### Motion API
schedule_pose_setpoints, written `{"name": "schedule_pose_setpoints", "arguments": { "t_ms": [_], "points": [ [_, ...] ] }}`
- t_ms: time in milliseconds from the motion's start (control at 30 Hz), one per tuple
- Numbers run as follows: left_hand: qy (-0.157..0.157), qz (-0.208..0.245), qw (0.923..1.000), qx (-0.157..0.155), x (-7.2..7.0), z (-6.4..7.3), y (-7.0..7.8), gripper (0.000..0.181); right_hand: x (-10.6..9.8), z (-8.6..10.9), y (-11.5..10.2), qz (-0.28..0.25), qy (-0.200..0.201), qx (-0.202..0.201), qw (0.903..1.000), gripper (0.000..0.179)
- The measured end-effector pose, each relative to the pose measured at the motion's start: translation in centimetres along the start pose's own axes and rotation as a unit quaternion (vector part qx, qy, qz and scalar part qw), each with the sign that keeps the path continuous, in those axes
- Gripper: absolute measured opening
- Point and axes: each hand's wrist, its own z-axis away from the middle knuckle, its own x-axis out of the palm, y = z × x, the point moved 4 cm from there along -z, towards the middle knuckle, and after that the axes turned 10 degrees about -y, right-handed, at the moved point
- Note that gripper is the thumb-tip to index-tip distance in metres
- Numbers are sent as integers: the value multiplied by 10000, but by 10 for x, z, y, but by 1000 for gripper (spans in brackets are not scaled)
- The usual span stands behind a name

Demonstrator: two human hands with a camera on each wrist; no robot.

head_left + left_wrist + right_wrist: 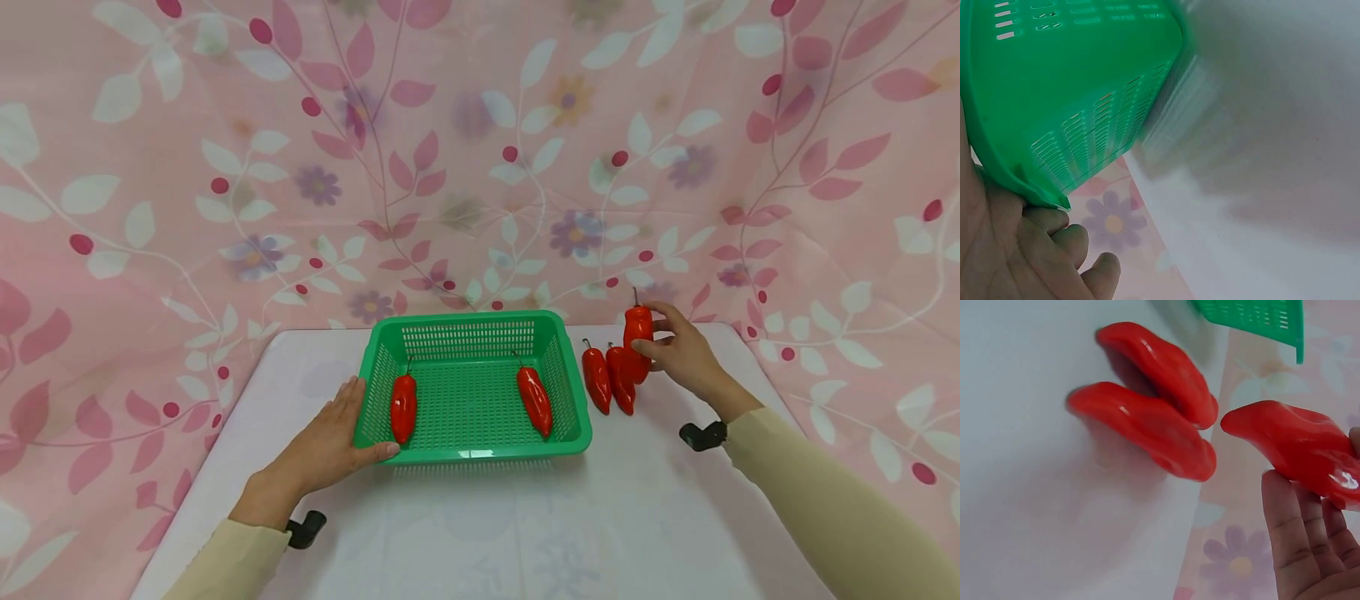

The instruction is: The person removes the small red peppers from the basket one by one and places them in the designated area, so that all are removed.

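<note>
A green plastic basket [472, 454] stands on the table with one red chili pepper [403, 408] at its left and another red pepper [534, 402] at its right. My left hand [327, 433] rests against the basket's left front corner, fingers straight along the outer side and thumb on the rim. In the left wrist view, that hand [1016, 250] touches the rim from outside. To the right of the basket, my right hand [686, 350] holds a red pepper [638, 325], stem up, between thumb and fingers. Raised off the table, this pepper [1297, 440] shows its pointed end in the right wrist view.
Two more red peppers [597, 379] [1147, 428] lie side by side on the table, between the basket and my right hand. A white cloth covers the table [480, 533]. Behind it hangs a pink floral curtain [465, 167].
</note>
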Motion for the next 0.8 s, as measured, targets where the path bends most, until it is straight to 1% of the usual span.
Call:
{"name": "schedule_pose_setpoints", "arguments": {
  "t_ms": [133, 333, 600, 800],
  "points": [
    [-11, 15, 10000, -25, 0, 0, 0, 134, -2, 1, 10, 188, 23, 245, 9995, 85],
    [14, -24, 10000, -42, 0, 0, -1, 134, -3, 4, 20, 281, -65, 501, 9983, 86],
    [22, -41, 10000, -34, -1, 0, 0, 135, -3, 7, 36, 338, -89, 696, 9970, 85],
    [24, -27, 10000, -24, 0, 0, -1, 134, -3, 9, 43, 334, -155, 849, 9957, 85]
  ]
}}
